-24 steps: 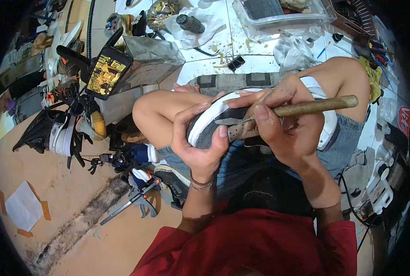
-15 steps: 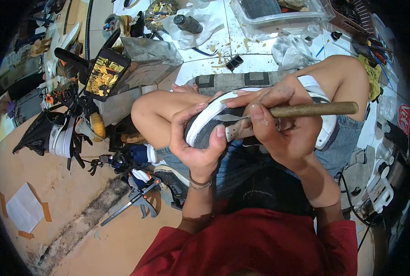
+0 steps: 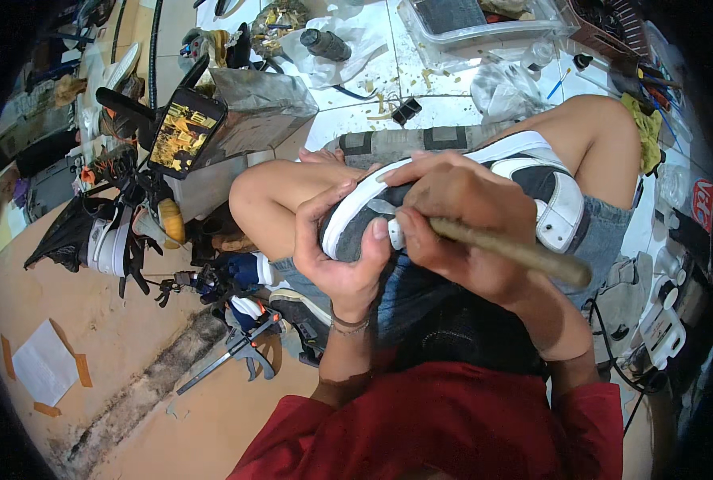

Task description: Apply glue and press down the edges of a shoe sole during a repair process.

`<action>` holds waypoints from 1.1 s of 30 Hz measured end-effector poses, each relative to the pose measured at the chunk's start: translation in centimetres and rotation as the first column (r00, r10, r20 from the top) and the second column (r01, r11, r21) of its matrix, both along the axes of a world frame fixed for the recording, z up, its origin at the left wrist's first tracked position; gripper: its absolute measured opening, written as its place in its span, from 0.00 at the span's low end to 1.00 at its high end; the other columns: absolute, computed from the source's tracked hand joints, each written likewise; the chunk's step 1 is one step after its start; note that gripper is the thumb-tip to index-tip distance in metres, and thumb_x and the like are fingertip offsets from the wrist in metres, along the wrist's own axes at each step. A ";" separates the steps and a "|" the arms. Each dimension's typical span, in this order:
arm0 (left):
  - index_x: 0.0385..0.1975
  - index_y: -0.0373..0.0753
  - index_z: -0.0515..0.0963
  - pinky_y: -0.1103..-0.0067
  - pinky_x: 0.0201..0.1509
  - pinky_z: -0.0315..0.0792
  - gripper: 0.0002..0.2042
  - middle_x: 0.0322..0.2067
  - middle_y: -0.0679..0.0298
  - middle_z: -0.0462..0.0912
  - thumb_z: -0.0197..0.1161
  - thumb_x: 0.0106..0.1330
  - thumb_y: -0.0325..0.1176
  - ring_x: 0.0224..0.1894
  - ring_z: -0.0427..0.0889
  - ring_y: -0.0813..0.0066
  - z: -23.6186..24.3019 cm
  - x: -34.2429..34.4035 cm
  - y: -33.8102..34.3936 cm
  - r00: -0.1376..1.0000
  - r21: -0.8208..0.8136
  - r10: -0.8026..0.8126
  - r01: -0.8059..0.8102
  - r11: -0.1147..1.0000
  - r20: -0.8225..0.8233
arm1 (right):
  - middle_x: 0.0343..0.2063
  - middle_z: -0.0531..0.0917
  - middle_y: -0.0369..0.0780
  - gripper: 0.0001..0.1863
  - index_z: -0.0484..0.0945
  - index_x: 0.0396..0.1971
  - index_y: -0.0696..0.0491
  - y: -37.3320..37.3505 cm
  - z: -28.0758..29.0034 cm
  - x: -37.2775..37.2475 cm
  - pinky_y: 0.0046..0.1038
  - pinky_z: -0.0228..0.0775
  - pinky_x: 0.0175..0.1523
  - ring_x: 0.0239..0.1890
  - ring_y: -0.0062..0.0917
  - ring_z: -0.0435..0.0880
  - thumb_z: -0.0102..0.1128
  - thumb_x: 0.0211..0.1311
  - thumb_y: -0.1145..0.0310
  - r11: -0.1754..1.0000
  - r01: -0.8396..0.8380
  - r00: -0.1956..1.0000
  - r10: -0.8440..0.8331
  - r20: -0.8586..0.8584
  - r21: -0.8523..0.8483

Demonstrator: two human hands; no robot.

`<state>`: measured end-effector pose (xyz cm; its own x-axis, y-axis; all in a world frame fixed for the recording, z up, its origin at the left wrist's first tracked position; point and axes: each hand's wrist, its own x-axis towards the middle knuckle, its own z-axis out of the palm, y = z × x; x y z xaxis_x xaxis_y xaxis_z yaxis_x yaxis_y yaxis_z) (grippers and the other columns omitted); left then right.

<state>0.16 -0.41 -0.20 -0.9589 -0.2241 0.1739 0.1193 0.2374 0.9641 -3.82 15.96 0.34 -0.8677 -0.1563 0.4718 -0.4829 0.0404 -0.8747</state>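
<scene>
A dark grey and white sneaker [image 3: 345,230] with a white sole edge lies across my lap, its toe to the left. My left hand [image 3: 342,266] is wrapped around the toe, thumb on the upper and fingers along the sole edge. In my right hand [image 3: 478,210] is a tool with a long round wooden handle [image 3: 524,256] and a flat pale tip. That tip rests by the seam between sole edge and upper, near my left thumb. My right fingers cover much of the sneaker's middle, and some of them rest on the sole edge.
A phone [image 3: 185,132] on a stand is at the left, beside a metal box [image 3: 264,96]. A bar clamp [image 3: 228,352] and several shoes lie on the left floor. Ahead are a dark bottle [image 3: 326,44], a clear plastic bin [image 3: 452,36] and a plastic bag [image 3: 507,90].
My right hand has turned, swinging the handle's far end down and nearer to me. More of the sneaker's heel shows. My left hand keeps nearly the same hold.
</scene>
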 end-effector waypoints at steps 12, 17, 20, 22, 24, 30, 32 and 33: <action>0.48 0.26 0.71 0.71 0.59 0.74 0.21 0.45 0.49 0.82 0.69 0.58 0.26 0.51 0.82 0.59 0.4 -0.1 0.2 0.998 0.027 -0.059 0.059 0.998 0.009 | 0.29 0.84 0.41 0.10 0.74 0.28 0.55 0.0 -1.5 0.5 0.41 0.81 0.52 0.38 0.35 0.89 0.69 0.51 0.74 0.999 0.036 0.990 -0.038 -0.135 -0.019; 0.48 0.27 0.71 0.71 0.59 0.73 0.21 0.44 0.50 0.81 0.69 0.57 0.26 0.51 0.82 0.61 0.4 0.0 0.0 0.998 -0.009 -0.069 0.069 0.998 0.004 | 0.25 0.85 0.38 0.07 0.75 0.30 0.56 0.6 -1.2 0.9 0.38 0.80 0.54 0.33 0.30 0.90 0.65 0.59 0.74 0.952 0.066 0.991 -0.027 0.132 -0.299; 0.48 0.27 0.71 0.71 0.59 0.73 0.21 0.44 0.51 0.80 0.70 0.56 0.26 0.51 0.82 0.62 0.3 -0.1 0.0 0.999 -0.002 -0.053 0.053 0.999 0.004 | 0.27 0.85 0.45 0.07 0.66 0.38 0.56 1.2 -0.8 0.7 0.56 0.67 0.64 0.43 0.45 0.88 0.56 0.67 0.77 0.978 -0.102 0.987 0.123 0.104 -0.184; 0.48 0.27 0.71 0.71 0.59 0.73 0.21 0.44 0.51 0.80 0.69 0.56 0.25 0.51 0.82 0.61 0.3 -0.1 -0.1 0.998 -0.022 -0.056 0.056 0.998 0.002 | 0.26 0.85 0.44 0.08 0.66 0.38 0.57 1.2 -0.7 0.6 0.54 0.69 0.63 0.42 0.44 0.88 0.56 0.67 0.77 0.980 -0.119 0.985 0.137 0.108 -0.159; 0.48 0.27 0.71 0.71 0.59 0.73 0.21 0.44 0.51 0.80 0.69 0.56 0.25 0.51 0.82 0.61 0.4 0.0 0.1 0.998 -0.039 -0.059 0.059 0.997 0.002 | 0.25 0.85 0.44 0.08 0.66 0.38 0.57 1.3 -0.7 0.6 0.53 0.69 0.62 0.43 0.43 0.88 0.57 0.67 0.77 0.978 -0.121 0.983 0.142 0.120 -0.169; 0.48 0.26 0.71 0.70 0.59 0.74 0.21 0.45 0.50 0.80 0.69 0.56 0.25 0.52 0.82 0.58 0.9 -0.2 0.5 0.998 0.020 -0.054 0.053 0.998 0.025 | 0.25 0.85 0.44 0.07 0.66 0.37 0.57 1.1 -0.5 0.8 0.51 0.70 0.62 0.43 0.43 0.88 0.56 0.67 0.77 0.984 -0.078 0.984 0.101 0.146 -0.158; 0.48 0.26 0.71 0.71 0.58 0.74 0.21 0.44 0.51 0.80 0.69 0.56 0.25 0.51 0.82 0.60 0.8 -0.1 0.3 0.999 0.012 -0.034 0.034 0.999 0.035 | 0.25 0.85 0.44 0.08 0.66 0.37 0.57 1.0 -0.4 0.9 0.51 0.70 0.62 0.43 0.43 0.88 0.56 0.67 0.77 0.989 -0.069 0.983 0.089 0.159 -0.130; 0.48 0.26 0.71 0.71 0.58 0.74 0.21 0.44 0.51 0.80 0.69 0.56 0.25 0.51 0.82 0.60 0.7 -0.1 0.3 0.999 0.013 -0.035 0.035 0.999 0.034 | 0.25 0.84 0.44 0.08 0.66 0.37 0.57 1.0 -0.4 0.9 0.51 0.70 0.62 0.43 0.43 0.88 0.56 0.67 0.77 0.989 -0.050 0.985 0.072 0.158 -0.137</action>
